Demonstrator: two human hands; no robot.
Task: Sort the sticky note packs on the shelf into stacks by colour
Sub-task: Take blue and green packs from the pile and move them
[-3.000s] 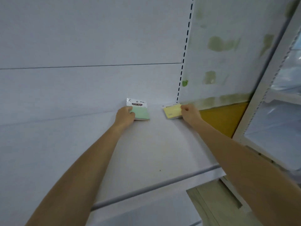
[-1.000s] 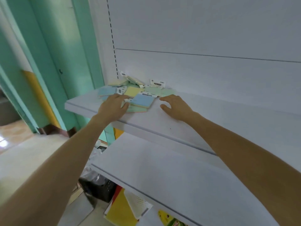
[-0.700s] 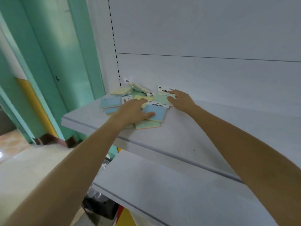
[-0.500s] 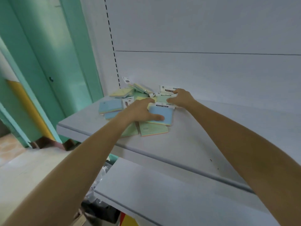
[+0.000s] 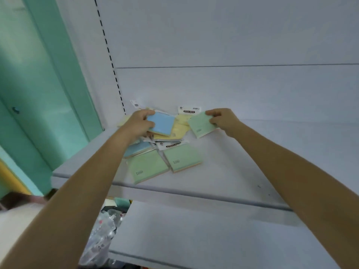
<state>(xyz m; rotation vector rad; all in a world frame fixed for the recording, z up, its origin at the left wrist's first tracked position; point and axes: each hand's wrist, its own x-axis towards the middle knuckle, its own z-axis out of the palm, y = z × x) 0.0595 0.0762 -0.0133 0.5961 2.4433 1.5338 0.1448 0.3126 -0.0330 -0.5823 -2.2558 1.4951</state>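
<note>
A loose pile of sticky note packs lies at the left end of the white shelf (image 5: 223, 171). My left hand (image 5: 138, 124) grips a blue pack (image 5: 162, 123) lifted above the pile. My right hand (image 5: 223, 119) pinches a green pack (image 5: 200, 124) by its far edge, tilted and off the shelf. Yellow packs (image 5: 179, 129) lie under and between them. Two more green packs (image 5: 181, 157) (image 5: 148, 166) lie flat nearer the front edge. Another blue pack (image 5: 138, 148) sits partly under my left forearm.
The shelf's back panel (image 5: 233, 84) rises right behind the pile. A second white shelf (image 5: 194, 239) sits below. A teal wall (image 5: 48, 84) stands to the left, and clear plastic bags (image 5: 101, 235) lie on the floor below.
My view turned from the shelf's right end to the pile at its left end. My left hand lifted a blue pack it had pressed on. My right hand picked up a green pack.
</note>
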